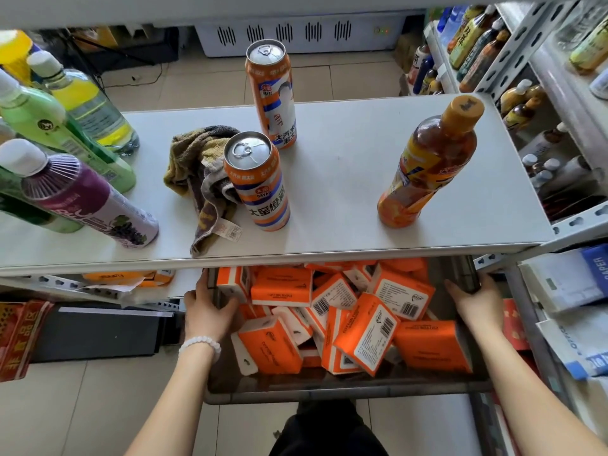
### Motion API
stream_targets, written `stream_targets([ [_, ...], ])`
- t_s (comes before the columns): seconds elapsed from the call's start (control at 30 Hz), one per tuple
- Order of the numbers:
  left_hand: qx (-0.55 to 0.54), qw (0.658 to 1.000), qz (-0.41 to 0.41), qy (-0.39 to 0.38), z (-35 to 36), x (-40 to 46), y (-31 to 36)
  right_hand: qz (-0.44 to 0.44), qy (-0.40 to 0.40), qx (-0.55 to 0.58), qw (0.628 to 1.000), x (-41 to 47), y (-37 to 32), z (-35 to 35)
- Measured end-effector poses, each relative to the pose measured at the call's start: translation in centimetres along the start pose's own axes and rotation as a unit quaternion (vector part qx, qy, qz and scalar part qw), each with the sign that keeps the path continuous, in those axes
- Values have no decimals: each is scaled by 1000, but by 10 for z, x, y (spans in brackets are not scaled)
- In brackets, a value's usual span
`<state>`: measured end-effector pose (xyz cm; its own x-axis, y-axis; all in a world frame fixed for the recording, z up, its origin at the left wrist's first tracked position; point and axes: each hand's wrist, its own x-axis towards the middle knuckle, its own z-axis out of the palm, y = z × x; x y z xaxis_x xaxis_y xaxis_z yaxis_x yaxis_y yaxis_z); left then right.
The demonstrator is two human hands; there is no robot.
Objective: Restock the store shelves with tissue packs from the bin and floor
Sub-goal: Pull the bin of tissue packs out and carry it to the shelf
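Both hands, the left hand and right hand, grip the bin by its side rims; the loose tissue packs look light, soft, easily pinched across their flat faces.

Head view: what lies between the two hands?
Head view: the left hand and right hand grip opposite sides of the dark bin. Between them lies only its jumbled load of orange tissue packs, partly under the white shelf.
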<state>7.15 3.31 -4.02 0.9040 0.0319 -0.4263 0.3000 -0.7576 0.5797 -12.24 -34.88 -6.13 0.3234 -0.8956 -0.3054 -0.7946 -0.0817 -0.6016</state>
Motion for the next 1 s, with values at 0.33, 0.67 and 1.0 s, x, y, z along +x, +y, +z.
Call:
stream_targets([
  [0.33, 5, 998, 3, 56, 2, -25, -27, 25, 29, 16, 999, -40, 33, -5],
  [0.67, -15, 995, -16, 95, -5, -72, -72, 7, 46, 10, 999, -78, 59, -6],
  [1.0, -88, 971, -90, 204, -7, -186, -136, -87, -7, -1, 996, -118, 65, -26],
])
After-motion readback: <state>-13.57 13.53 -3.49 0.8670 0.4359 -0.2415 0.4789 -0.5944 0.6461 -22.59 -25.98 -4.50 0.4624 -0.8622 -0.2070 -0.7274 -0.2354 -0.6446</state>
